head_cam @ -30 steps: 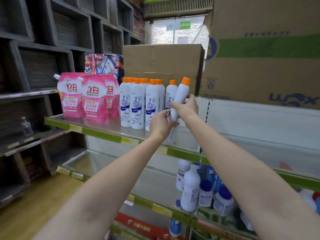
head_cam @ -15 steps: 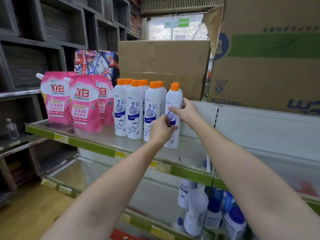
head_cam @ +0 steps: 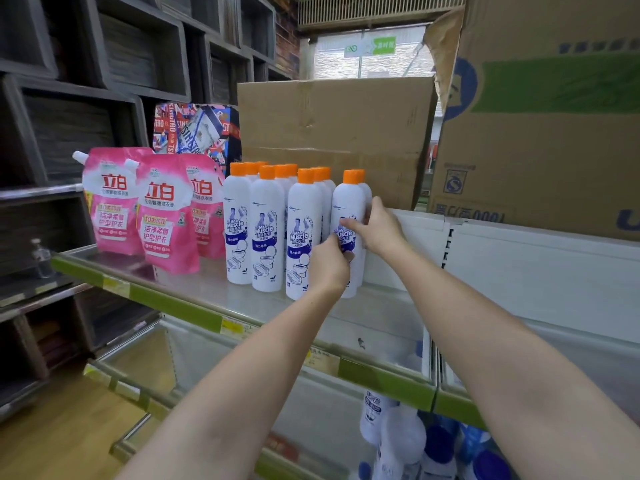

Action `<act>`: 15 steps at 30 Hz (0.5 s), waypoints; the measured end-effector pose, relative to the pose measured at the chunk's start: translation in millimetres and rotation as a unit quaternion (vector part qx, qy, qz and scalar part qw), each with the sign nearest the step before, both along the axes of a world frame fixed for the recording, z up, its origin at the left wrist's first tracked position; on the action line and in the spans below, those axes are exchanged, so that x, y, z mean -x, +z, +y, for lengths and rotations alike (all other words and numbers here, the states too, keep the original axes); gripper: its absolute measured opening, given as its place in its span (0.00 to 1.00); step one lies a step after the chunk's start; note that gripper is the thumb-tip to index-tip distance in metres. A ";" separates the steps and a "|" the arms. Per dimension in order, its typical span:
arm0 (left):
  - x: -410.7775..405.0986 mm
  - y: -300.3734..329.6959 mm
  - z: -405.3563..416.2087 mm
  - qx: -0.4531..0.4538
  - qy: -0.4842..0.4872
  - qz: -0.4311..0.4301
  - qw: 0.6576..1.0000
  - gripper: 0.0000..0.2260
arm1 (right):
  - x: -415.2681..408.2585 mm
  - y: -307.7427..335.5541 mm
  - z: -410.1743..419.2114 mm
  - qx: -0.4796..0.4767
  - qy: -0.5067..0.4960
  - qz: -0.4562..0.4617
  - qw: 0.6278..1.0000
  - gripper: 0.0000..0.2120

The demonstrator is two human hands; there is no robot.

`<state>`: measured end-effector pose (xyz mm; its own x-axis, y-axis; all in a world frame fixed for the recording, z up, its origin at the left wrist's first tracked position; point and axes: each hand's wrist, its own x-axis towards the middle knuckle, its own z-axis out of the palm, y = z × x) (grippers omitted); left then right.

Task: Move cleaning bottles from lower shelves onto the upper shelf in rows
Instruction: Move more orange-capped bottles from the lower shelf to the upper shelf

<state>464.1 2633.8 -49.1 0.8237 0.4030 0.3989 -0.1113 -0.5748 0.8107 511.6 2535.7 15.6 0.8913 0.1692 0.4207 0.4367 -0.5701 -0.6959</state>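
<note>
Both hands [head_cam: 353, 244] round upright bottle [head_cam: 348, 202] — fingers [head_cam: 349, 224] curled.

Upper shelf [head_cam: 381, 327] lies bare right of the bottles [head_cam: 266, 233] — cardboard boxes [head_cam: 339, 133] behind.

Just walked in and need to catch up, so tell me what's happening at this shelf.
A person is stocking the upper shelf with white, orange-capped cleaner bottles. Both hands are on the rightmost bottle, which stands upright at the end of the front row: the left hand low on its front, the right hand round its side. Pink refill pouches stand to the left. More bottles wait below.
</note>
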 end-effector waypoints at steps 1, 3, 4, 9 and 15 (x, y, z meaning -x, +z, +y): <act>1.3 -1.3 -1.4 0.007 -0.002 0.002 1.000 0.07 | 1.1 -1.7 0.8 -0.003 -0.009 -0.004 1.000 0.26; 3.8 -5.9 -3.7 0.010 -0.010 0.007 1.000 0.07 | 2.6 -7.6 2.1 -0.024 -0.020 -0.012 0.999 0.24; 6.0 -7.4 -3.8 0.007 -0.014 0.010 1.000 0.06 | 5.2 -10.0 1.8 -0.038 -0.019 -0.008 0.999 0.24; 16.3 -14.5 2.9 -0.064 -0.041 0.034 0.997 0.01 | 22.4 -25.4 -13.8 -0.006 -0.018 0.025 1.000 0.15; 38.0 -17.6 -24.8 -0.109 -0.109 0.067 0.986 0.05 | 70.1 -58.9 -70.7 0.057 -0.084 0.043 0.994 0.06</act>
